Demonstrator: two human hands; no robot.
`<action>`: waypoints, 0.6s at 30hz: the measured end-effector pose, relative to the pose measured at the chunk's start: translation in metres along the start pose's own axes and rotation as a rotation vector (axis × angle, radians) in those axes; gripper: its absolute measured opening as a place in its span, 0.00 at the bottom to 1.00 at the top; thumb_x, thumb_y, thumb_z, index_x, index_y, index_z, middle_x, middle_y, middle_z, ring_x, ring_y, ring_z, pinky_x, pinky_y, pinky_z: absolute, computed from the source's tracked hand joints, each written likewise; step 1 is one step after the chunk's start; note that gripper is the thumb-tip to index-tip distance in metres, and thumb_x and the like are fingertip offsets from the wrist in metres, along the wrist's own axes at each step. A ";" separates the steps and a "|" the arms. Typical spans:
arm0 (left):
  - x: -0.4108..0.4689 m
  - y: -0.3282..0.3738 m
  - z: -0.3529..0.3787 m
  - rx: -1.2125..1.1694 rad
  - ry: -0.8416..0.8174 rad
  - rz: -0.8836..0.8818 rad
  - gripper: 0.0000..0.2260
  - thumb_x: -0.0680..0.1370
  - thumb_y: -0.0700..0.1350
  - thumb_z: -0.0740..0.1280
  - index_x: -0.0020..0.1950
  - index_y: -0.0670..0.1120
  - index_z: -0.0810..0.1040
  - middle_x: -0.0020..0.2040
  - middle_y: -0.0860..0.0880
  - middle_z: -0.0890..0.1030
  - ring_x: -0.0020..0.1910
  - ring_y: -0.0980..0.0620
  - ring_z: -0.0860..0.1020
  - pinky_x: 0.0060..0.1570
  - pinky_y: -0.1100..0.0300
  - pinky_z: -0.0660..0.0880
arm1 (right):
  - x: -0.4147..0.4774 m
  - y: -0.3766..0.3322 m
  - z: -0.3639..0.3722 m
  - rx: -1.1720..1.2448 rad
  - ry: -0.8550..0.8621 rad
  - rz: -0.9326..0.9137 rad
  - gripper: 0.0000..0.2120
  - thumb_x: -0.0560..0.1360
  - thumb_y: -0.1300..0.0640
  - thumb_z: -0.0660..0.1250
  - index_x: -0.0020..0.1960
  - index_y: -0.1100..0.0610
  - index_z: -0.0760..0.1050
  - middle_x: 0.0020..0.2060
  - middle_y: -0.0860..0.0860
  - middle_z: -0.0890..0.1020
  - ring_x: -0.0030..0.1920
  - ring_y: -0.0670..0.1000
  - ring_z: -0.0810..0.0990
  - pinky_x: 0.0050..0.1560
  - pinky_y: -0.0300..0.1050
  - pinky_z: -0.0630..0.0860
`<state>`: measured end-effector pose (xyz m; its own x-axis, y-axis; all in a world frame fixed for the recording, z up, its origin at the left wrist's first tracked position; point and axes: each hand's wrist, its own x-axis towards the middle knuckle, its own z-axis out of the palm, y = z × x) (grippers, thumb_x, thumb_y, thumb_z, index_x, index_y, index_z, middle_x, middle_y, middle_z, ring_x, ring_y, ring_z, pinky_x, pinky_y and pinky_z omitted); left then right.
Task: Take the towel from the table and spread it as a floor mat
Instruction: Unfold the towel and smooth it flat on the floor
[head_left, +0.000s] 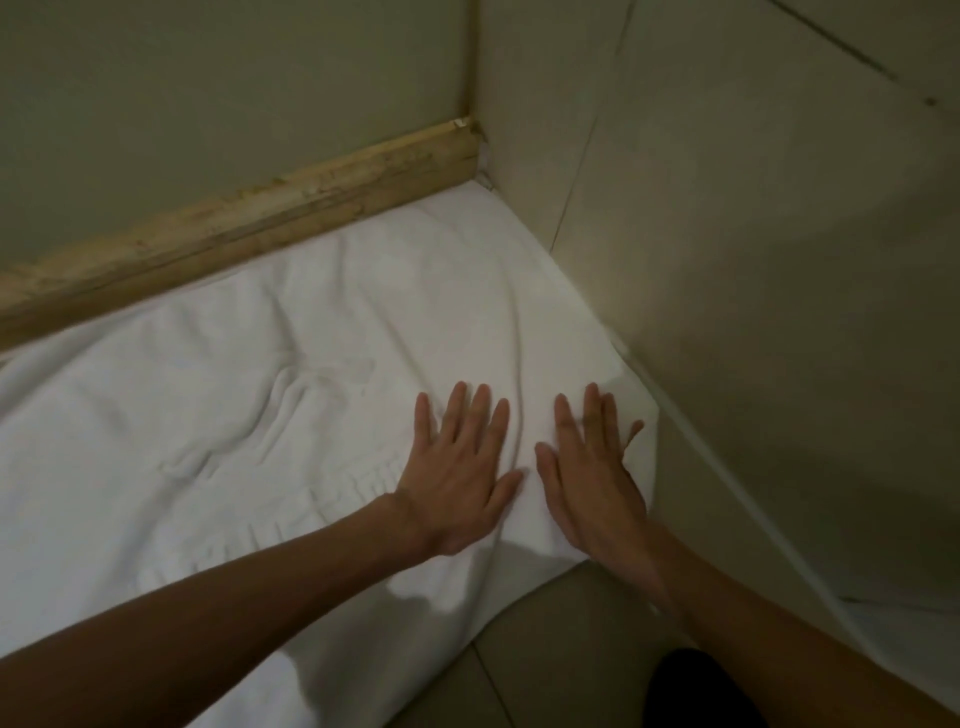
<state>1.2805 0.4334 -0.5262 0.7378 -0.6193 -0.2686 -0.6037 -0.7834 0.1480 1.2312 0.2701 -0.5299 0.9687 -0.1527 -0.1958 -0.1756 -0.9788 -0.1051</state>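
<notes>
A white towel lies spread over the floor in a room corner, its far edge against a wooden skirting board and its right edge against the wall. Soft creases run across its middle. My left hand rests flat on the towel near its right end, palm down, fingers apart. My right hand lies flat beside it, also palm down with fingers spread, close to the towel's right corner. Neither hand grips the cloth.
A worn wooden skirting board runs along the back wall. A pale wall closes the right side. Bare floor tile shows at the bottom, with a dark shape at the lower edge.
</notes>
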 end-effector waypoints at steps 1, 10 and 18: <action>0.000 0.000 0.001 0.002 0.002 0.002 0.34 0.76 0.63 0.32 0.77 0.45 0.37 0.78 0.42 0.39 0.75 0.40 0.34 0.70 0.36 0.36 | -0.001 0.003 0.002 -0.012 -0.019 0.021 0.29 0.80 0.45 0.46 0.77 0.57 0.49 0.76 0.64 0.48 0.76 0.62 0.45 0.71 0.69 0.45; -0.003 -0.005 0.005 0.020 0.047 0.035 0.34 0.75 0.63 0.32 0.77 0.47 0.37 0.79 0.43 0.43 0.76 0.40 0.39 0.70 0.36 0.35 | -0.015 0.043 0.008 -0.127 -0.068 0.104 0.32 0.78 0.39 0.43 0.77 0.51 0.41 0.77 0.58 0.44 0.76 0.60 0.42 0.70 0.68 0.42; -0.005 0.024 -0.003 0.161 0.119 0.310 0.34 0.76 0.63 0.47 0.78 0.45 0.52 0.78 0.38 0.45 0.76 0.36 0.39 0.68 0.32 0.35 | -0.031 0.034 -0.002 -0.048 -0.033 -0.072 0.28 0.79 0.48 0.55 0.75 0.60 0.56 0.75 0.63 0.54 0.75 0.62 0.53 0.72 0.57 0.50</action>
<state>1.2628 0.4176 -0.5182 0.5365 -0.8353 -0.1204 -0.8370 -0.5449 0.0504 1.1961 0.2410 -0.5252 0.9720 -0.0778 -0.2219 -0.0962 -0.9927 -0.0731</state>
